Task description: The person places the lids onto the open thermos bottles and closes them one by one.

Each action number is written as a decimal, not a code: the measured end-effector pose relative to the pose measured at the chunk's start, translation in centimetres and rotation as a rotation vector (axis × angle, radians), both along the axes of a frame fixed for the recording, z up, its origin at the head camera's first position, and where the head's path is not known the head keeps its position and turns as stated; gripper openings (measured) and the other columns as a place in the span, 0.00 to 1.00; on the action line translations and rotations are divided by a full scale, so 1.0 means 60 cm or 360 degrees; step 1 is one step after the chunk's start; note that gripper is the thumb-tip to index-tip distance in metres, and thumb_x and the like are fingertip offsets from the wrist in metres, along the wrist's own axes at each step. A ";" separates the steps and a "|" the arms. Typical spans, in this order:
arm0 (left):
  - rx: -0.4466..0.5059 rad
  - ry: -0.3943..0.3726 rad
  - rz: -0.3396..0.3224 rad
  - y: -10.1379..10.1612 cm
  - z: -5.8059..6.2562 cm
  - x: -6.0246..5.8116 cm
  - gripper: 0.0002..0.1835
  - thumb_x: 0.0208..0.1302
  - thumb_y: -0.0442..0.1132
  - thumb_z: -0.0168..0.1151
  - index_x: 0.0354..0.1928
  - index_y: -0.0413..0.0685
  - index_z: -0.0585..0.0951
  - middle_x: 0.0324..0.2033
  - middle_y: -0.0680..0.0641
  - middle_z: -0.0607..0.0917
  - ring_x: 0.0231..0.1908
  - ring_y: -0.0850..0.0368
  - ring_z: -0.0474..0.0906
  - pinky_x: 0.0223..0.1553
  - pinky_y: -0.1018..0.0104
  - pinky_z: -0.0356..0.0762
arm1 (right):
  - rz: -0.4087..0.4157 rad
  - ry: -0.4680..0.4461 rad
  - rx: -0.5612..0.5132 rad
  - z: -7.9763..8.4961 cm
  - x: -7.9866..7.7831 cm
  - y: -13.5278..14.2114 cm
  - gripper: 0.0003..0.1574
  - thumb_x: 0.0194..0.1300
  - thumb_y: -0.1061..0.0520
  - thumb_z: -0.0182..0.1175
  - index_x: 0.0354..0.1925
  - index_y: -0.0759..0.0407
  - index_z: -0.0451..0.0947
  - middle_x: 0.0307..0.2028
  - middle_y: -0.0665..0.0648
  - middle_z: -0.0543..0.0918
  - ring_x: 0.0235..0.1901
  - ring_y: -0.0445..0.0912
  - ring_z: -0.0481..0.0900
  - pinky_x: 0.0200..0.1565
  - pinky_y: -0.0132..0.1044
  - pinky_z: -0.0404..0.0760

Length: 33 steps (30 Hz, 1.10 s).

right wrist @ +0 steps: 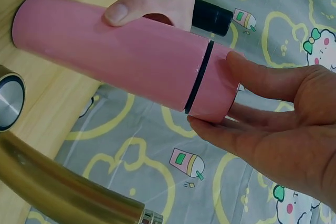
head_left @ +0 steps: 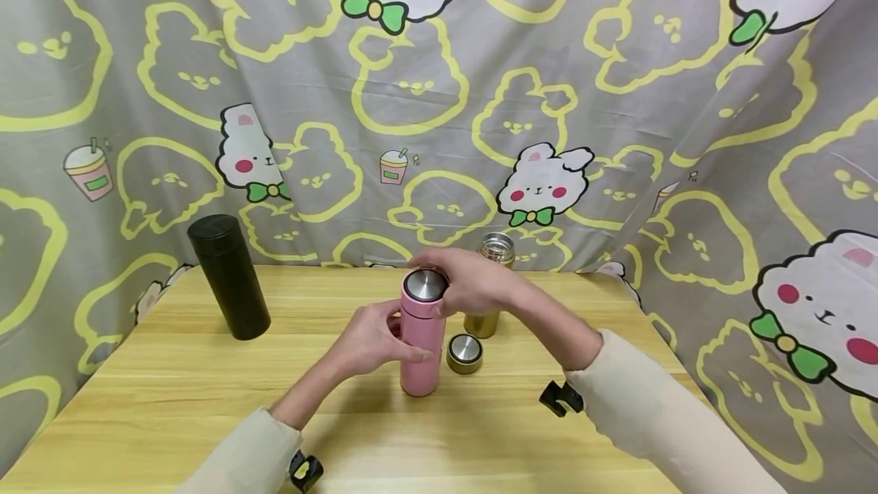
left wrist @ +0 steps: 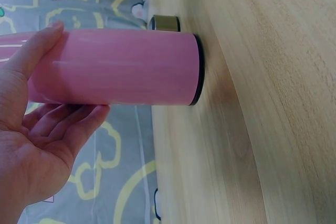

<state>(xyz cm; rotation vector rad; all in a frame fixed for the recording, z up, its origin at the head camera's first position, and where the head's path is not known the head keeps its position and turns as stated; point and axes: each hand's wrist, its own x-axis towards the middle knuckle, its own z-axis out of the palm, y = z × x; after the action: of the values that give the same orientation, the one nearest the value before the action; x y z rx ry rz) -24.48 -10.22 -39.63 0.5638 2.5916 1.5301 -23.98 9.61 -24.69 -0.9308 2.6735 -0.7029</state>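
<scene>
A pink thermos (head_left: 420, 376) stands upright on the wooden table. My left hand (head_left: 369, 341) holds its body, with the thumb across the front and the fingers around the far side. At the top, my right hand (head_left: 473, 280) grips the pink lid (right wrist: 218, 85) between thumb and fingers. The lid sits on the body, and a dark seam shows between them. Just to the right is a gold thermos (head_left: 483, 324) with its steel neck uncovered. A gold lid (head_left: 465, 353) with a silver top lies on the table between the two thermoses.
A black thermos (head_left: 233, 280) stands at the back left of the wooden table (head_left: 171, 402). Behind the table and along its right hangs a grey curtain (head_left: 439, 151) printed with rabbits.
</scene>
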 end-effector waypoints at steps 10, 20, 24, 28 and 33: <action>-0.0009 0.0008 0.0007 0.001 0.001 0.001 0.34 0.39 0.55 0.85 0.52 0.58 0.83 0.39 0.56 0.90 0.41 0.63 0.87 0.44 0.62 0.84 | -0.0064 0.0137 0.0005 -0.006 0.002 -0.001 0.36 0.55 0.63 0.75 0.62 0.58 0.77 0.53 0.55 0.86 0.49 0.47 0.83 0.54 0.42 0.81; -0.0030 -0.0006 0.0027 0.000 0.001 0.001 0.34 0.39 0.54 0.85 0.51 0.57 0.83 0.38 0.56 0.90 0.40 0.62 0.86 0.43 0.62 0.84 | -0.0256 0.0198 0.0022 -0.016 0.000 -0.006 0.41 0.48 0.44 0.82 0.55 0.58 0.77 0.45 0.56 0.86 0.41 0.45 0.82 0.44 0.35 0.81; -0.0045 0.0000 0.0027 -0.001 0.000 0.000 0.34 0.39 0.55 0.85 0.51 0.57 0.83 0.38 0.56 0.90 0.40 0.62 0.86 0.42 0.62 0.84 | -0.0257 0.0163 0.0037 -0.016 -0.002 -0.006 0.42 0.49 0.43 0.81 0.56 0.58 0.76 0.47 0.57 0.85 0.43 0.46 0.82 0.46 0.37 0.81; -0.0031 -0.0011 0.0024 0.000 0.000 0.000 0.34 0.39 0.54 0.85 0.52 0.57 0.83 0.40 0.56 0.91 0.41 0.62 0.87 0.43 0.63 0.84 | -0.0221 0.0069 0.0040 -0.009 -0.001 -0.004 0.49 0.51 0.45 0.80 0.66 0.58 0.71 0.57 0.59 0.82 0.53 0.50 0.81 0.56 0.42 0.80; -0.0002 -0.0024 0.0014 0.001 0.001 0.000 0.34 0.39 0.53 0.86 0.52 0.57 0.83 0.40 0.55 0.91 0.42 0.62 0.87 0.44 0.63 0.84 | -0.0085 -0.0023 -0.0005 0.001 0.001 0.002 0.51 0.56 0.59 0.76 0.74 0.58 0.64 0.66 0.61 0.77 0.64 0.54 0.77 0.65 0.47 0.75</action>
<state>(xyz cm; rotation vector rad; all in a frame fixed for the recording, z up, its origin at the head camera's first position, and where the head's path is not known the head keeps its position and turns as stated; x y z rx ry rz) -24.50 -10.16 -39.60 0.5395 2.5873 1.5295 -23.94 9.74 -24.63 -0.8544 2.6942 -0.7229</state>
